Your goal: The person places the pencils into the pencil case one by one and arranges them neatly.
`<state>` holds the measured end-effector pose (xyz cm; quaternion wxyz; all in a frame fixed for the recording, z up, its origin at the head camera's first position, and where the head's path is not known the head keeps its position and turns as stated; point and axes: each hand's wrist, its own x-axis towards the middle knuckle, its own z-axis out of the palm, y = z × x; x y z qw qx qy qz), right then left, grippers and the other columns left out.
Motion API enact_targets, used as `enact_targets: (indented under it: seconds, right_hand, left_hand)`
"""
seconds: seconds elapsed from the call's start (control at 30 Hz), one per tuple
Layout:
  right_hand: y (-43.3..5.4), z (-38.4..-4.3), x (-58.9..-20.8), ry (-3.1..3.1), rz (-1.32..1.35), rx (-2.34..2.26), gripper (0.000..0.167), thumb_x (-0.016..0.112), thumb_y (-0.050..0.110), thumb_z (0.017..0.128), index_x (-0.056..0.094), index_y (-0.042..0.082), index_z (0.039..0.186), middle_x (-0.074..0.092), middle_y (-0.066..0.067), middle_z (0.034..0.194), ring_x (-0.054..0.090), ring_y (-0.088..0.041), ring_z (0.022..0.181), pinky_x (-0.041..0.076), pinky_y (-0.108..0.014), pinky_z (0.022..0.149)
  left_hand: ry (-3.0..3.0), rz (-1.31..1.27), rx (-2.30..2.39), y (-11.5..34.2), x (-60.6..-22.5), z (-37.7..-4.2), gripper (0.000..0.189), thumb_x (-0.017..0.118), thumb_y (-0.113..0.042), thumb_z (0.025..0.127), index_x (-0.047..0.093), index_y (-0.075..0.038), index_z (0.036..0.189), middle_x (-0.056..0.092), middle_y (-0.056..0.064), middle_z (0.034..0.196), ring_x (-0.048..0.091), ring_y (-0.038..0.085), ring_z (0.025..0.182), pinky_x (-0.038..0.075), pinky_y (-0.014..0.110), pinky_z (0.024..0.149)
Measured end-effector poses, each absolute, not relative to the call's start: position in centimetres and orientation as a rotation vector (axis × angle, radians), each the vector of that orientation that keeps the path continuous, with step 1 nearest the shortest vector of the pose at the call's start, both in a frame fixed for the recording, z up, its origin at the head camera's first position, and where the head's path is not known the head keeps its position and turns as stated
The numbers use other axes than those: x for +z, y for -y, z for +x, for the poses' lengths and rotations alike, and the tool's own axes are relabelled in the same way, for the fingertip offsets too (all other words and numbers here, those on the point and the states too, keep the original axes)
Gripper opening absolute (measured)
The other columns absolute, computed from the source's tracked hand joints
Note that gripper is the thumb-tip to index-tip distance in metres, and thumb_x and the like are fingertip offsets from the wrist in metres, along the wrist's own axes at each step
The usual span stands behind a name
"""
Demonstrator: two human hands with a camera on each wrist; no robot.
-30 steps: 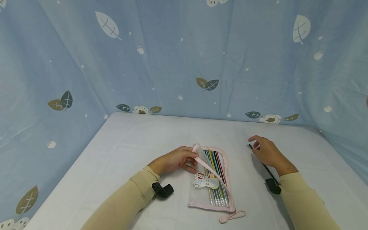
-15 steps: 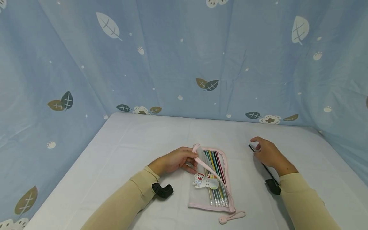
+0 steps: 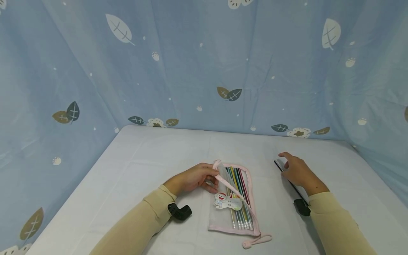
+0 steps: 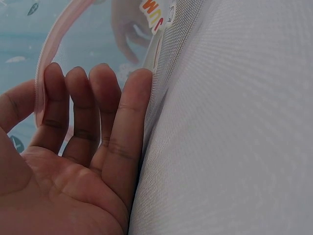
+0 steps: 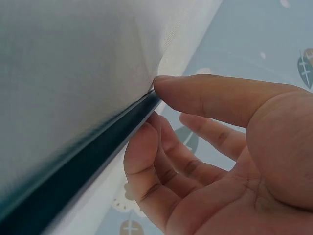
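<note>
A see-through mesh pencil pouch [image 3: 216,219] with pink edging lies in front of me, several pencils [image 3: 237,184] inside it. My left hand [image 3: 199,177] pinches the pouch's pink zipped edge between thumb and index finger, lifting it; the left wrist view shows this pink edging [image 4: 46,63] and the other fingers loosely curved against the mesh. To the right, my right hand [image 3: 298,171] is over a dark pencil [image 3: 296,191]. The right wrist view has the thumb tip touching this dark pencil [image 5: 83,166], other fingers curled beside it; whether they pinch it is unclear.
A white cloth [image 3: 159,148] covers the table. Patterned blue curtains [image 3: 191,63] rise behind it and at the sides. A pink zip pull [image 3: 255,241] hangs off the pouch's near corner. Black wrist cameras [image 3: 179,211] sit on both wrists.
The right thumb has drawn back from beside the index fingertip, and the hand has shifted slightly right. The dark pencil's far end has moved a little left. My left hand keeps its hold.
</note>
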<state>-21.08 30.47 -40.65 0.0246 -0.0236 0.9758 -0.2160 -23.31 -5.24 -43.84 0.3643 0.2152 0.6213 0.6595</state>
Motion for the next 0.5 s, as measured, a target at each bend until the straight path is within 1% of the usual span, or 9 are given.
enact_targets:
  seconds: [0.37,0.5]
  right_hand:
    - [-30.40,-21.19,-40.97,-3.023,-0.120,-0.662,0.069,0.062,-0.011,0.080,0.036,-0.010,0.145,0.061,-0.032,0.106,0.061,-0.032,0.081,0.056,-0.036,0.059]
    - [-30.30,-21.14,-40.91,-3.018,-0.110,-0.670,0.071,0.064,-0.010,0.081,0.035,-0.008,0.146,0.061,-0.033,0.108,0.063,-0.032,0.081,0.057,-0.038,0.059]
  left_hand:
    - [-1.601,0.564,1.705,5.31,-43.91,-23.24,0.019,0.047,-0.014,0.103,0.061,-0.010,0.092,0.062,0.002,0.082,0.065,0.013,0.078,0.063,0.036,0.079]
    - [-1.598,0.566,1.707,5.32,-43.94,-23.28,0.018,0.047,-0.014,0.102,0.061,-0.010,0.092,0.062,0.003,0.082,0.065,0.013,0.078,0.063,0.036,0.079]
